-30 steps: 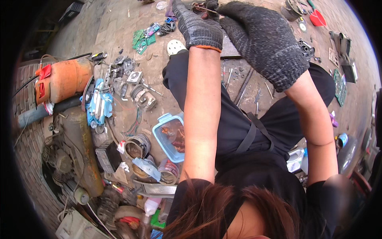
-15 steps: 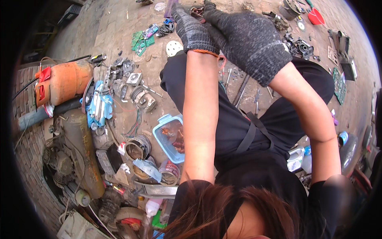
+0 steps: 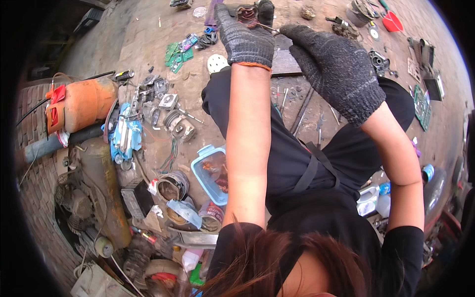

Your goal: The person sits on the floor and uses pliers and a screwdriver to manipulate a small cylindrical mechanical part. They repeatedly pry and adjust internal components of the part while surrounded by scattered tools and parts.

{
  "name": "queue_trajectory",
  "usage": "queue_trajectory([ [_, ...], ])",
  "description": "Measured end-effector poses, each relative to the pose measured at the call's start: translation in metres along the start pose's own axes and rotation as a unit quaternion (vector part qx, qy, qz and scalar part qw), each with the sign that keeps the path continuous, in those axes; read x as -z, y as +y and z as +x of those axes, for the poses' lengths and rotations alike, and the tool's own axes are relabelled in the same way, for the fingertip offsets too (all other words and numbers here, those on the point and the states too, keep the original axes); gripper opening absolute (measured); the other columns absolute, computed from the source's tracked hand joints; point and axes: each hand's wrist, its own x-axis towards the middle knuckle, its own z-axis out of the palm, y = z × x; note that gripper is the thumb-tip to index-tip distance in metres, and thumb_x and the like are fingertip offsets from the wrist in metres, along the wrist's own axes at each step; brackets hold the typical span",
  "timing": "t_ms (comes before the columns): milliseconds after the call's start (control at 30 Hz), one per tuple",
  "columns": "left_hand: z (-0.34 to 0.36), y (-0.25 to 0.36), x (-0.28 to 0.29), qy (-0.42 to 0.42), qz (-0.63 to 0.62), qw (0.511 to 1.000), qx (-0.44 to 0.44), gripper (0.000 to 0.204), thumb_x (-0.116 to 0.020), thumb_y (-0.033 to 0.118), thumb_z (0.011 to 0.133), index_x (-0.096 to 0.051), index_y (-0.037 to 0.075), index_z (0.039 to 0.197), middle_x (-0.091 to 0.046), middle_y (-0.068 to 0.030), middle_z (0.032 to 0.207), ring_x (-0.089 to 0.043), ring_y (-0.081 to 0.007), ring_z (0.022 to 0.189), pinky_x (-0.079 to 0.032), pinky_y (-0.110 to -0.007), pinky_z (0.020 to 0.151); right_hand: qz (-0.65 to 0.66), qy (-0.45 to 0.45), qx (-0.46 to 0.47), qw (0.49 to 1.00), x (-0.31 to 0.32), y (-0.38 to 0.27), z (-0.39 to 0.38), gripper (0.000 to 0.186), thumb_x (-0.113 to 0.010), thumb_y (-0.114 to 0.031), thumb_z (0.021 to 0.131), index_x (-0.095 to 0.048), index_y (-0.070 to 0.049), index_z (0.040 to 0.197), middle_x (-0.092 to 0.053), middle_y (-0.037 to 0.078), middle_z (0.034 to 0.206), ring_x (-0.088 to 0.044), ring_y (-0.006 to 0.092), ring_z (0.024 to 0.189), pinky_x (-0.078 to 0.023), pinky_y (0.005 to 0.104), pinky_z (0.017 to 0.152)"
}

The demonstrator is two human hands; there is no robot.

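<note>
Littered ground (image 3: 123, 39) spreads all around, and the person's bent legs (image 3: 287, 148) in dark trousers rise from it, apart at the knees. An orange gas tank (image 3: 86, 106) lies on its side at far left. Nearer, beside the left forearm, sits a blue tub (image 3: 210, 171) with reddish-brown stuff in it. Both hands wear grey knit gloves. The right hand (image 3: 336, 72) hangs over the ground between the knees, fingers bent; how firmly they close I cannot tell. The left hand (image 3: 245, 39), near the top edge, grips a copper-brown part (image 3: 247, 15) between its fingers. Green circuit boards (image 3: 178, 55) lie on the ground left of that hand. Smallest is a thin strand (image 3: 269, 28) — wire or tool, I cannot tell — running from the part to the right fingertips.
</note>
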Motion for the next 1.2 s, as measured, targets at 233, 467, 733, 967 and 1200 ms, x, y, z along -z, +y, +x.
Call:
queue_trajectory([
  [233, -0.004, 0.000, 0.003, 0.009, 0.038, 0.999, 0.005, 0.045, -0.039, 0.044, 0.097, -0.052, 0.011, 0.124, -0.062, -0.0092, 0.093, -0.062, -0.0211, 0.076, -0.058, -0.033, 0.067, -0.005, 0.025, 0.036, 0.999, 0.013, 0.005, 0.007, 0.030, -0.057, -0.023, 0.089, -0.061, -0.016, 0.118, -0.066, 0.015, 0.095, -0.064, 0.0322, 0.085, -0.051, 0.0410, 0.074],
  [467, 0.003, 0.003, 0.015, -0.026, 0.052, 0.998, 0.020, 0.046, -0.040, 0.046, 0.096, -0.051, 0.013, 0.127, -0.062, -0.0084, 0.093, -0.062, -0.0234, 0.074, -0.057, -0.034, 0.066, -0.017, 0.024, 0.059, 0.998, 0.004, 0.012, 0.020, 0.028, -0.056, -0.024, 0.089, -0.063, -0.014, 0.114, -0.066, 0.017, 0.093, -0.064, 0.0326, 0.084, -0.051, 0.0419, 0.073],
  [733, 0.002, -0.009, 0.014, 0.017, 0.065, 0.995, -0.068, 0.040, -0.041, 0.038, 0.096, -0.053, 0.014, 0.125, -0.060, -0.0070, 0.103, -0.061, -0.0204, 0.080, -0.058, -0.034, 0.064, -0.035, -0.017, -0.014, 0.999, -0.033, 0.007, 0.008, 0.030, -0.053, -0.030, 0.090, -0.061, -0.017, 0.115, -0.066, 0.015, 0.087, -0.064, 0.0335, 0.077, -0.050, 0.0450, 0.066],
  [967, -0.009, 0.008, 0.003, -0.022, 0.001, 1.000, 0.005, 0.040, -0.047, 0.036, 0.095, -0.056, 0.005, 0.118, -0.063, -0.0078, 0.094, -0.060, -0.0169, 0.082, -0.058, -0.032, 0.072, 0.118, 0.039, 0.048, 0.991, -0.023, 0.016, 0.010, 0.029, -0.049, -0.027, 0.091, -0.062, -0.009, 0.111, -0.067, 0.015, 0.090, -0.064, 0.0342, 0.081, -0.051, 0.0440, 0.071],
  [1200, -0.003, 0.006, 0.009, -0.015, -0.023, 0.999, 0.017, 0.031, -0.047, 0.028, 0.095, -0.058, 0.009, 0.117, -0.060, -0.0093, 0.098, -0.060, -0.0214, 0.086, -0.058, -0.033, 0.075, 0.093, 0.015, 0.024, 0.995, 0.007, 0.011, 0.007, 0.031, -0.060, -0.020, 0.088, -0.061, -0.010, 0.118, -0.065, 0.016, 0.107, -0.063, 0.0312, 0.098, -0.050, 0.0370, 0.084],
])
